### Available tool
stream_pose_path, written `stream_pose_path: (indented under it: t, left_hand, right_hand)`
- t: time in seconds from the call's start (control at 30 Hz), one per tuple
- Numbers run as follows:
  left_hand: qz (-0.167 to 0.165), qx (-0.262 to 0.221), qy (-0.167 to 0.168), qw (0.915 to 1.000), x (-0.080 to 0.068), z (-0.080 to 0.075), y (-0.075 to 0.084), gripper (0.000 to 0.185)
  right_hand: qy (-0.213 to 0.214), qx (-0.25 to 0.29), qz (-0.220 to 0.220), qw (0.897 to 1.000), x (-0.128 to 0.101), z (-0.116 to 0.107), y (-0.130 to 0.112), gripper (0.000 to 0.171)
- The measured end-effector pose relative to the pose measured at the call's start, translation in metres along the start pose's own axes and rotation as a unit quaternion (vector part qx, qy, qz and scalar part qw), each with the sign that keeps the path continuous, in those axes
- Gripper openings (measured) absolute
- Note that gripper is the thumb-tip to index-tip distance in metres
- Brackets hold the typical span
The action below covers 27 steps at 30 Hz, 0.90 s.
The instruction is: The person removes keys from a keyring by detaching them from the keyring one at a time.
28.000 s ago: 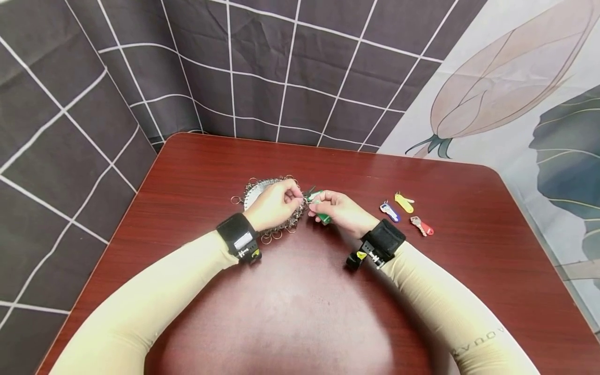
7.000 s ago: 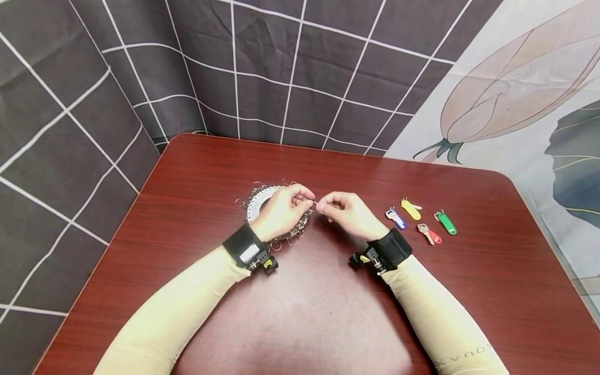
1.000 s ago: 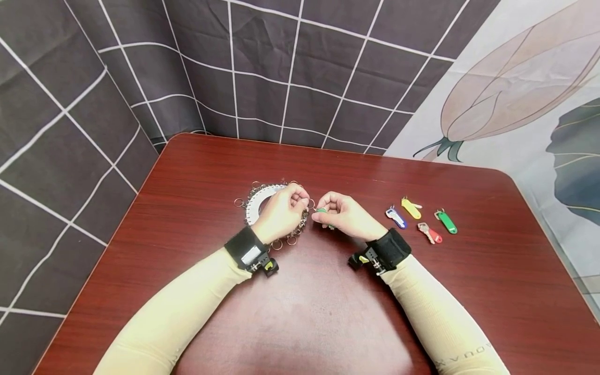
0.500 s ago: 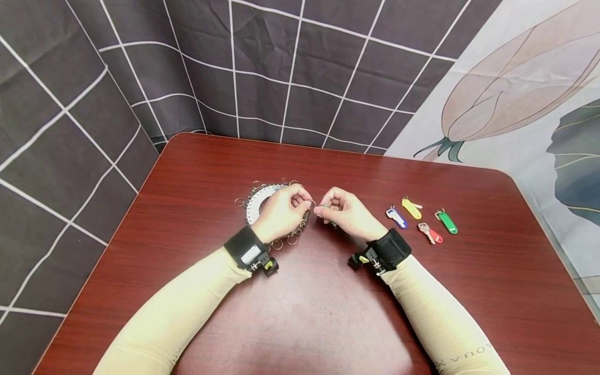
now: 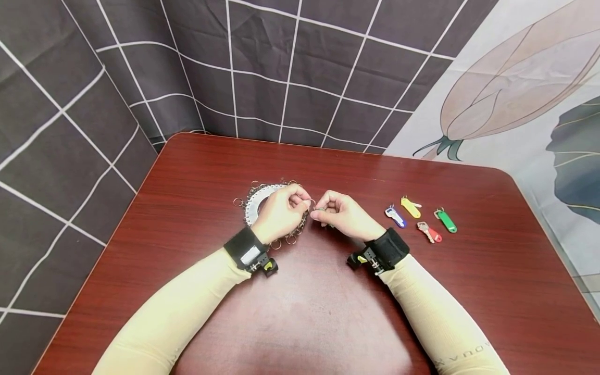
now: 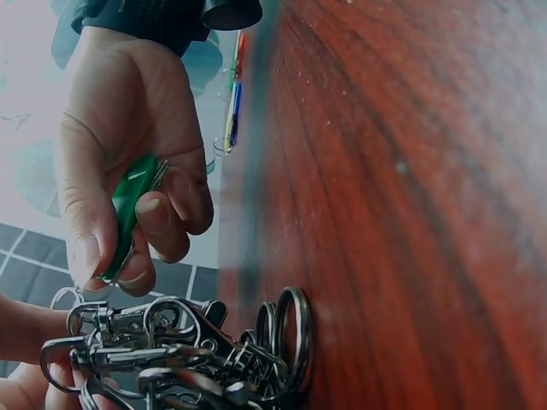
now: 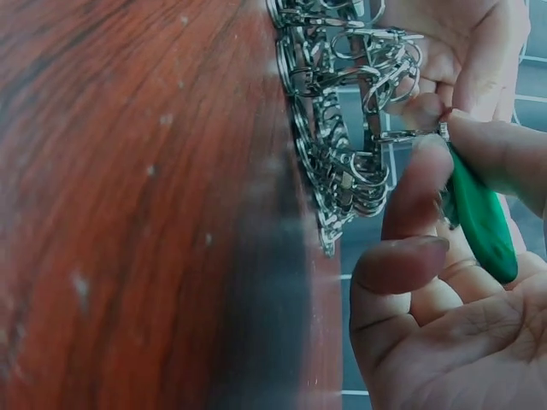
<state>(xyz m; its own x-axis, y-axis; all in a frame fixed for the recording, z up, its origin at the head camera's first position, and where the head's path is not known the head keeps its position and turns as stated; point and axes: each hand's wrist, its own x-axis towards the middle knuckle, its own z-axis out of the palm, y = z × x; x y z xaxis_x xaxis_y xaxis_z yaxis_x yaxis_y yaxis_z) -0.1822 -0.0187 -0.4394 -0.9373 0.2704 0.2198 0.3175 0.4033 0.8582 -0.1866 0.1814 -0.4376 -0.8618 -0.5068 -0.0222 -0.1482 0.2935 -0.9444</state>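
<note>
A white ring-shaped plate (image 5: 253, 205) lies on the table, hung round its edge with metal swivel clasps (image 7: 342, 77) and split rings. My left hand (image 5: 279, 212) reaches over its right side, thumb and forefinger pinching a thin split ring (image 5: 313, 202). Just to the right, my right hand (image 5: 346, 214) holds a green key tag (image 6: 128, 209) between thumb and curled fingers, its metal end close to the split ring. A key (image 6: 160, 175) shows behind the tag. In the right wrist view the tag hangs below the pinching fingertips. Part of the plate is hidden under the left hand.
Right of the hands lie a blue key tag (image 5: 396, 216), a yellow one (image 5: 410, 207), a red one with a key (image 5: 430, 233) and another green one (image 5: 446, 221). A dark checked curtain (image 5: 262, 67) stands behind the red-brown table (image 5: 300, 312).
28 seconds ago three tags lay at right; a green one has joined them since. Within the last second the right fingers shift slightly on the green tag beside the split ring.
</note>
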Motion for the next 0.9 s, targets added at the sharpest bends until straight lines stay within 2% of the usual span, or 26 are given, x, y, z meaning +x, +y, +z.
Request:
stream_pose_path:
  t: [0.2, 0.47, 0.7, 0.8, 0.9]
  left_hand:
    - [-0.005, 0.005, 0.005, 1.0, 0.0, -0.001, 0.0, 0.004]
    - [0.004, 0.01, 0.004, 0.9999, -0.001, -0.001, -0.001, 0.005]
    - [0.016, 0.039, -0.003, 0.9991, -0.001, -0.003, 0.003, 0.005]
    - [0.021, 0.048, -0.012, 0.9985, -0.002, -0.003, 0.004, 0.004]
    - [0.025, 0.062, -0.021, 0.9975, -0.002, -0.004, 0.004, 0.004]
  right_hand:
    - [0.037, -0.029, 0.007, 0.999, 0.0, 0.002, -0.006, 0.012]
    - [0.069, -0.024, -0.002, 0.997, 0.001, 0.0, 0.001, 0.014]
    - [0.082, -0.052, -0.008, 0.995, -0.008, 0.004, -0.032, 0.01]
    - [0.088, -0.069, -0.01, 0.994, -0.008, 0.003, -0.033, 0.01]
    - [0.092, -0.086, -0.01, 0.992, -0.004, 0.0, -0.021, 0.009]
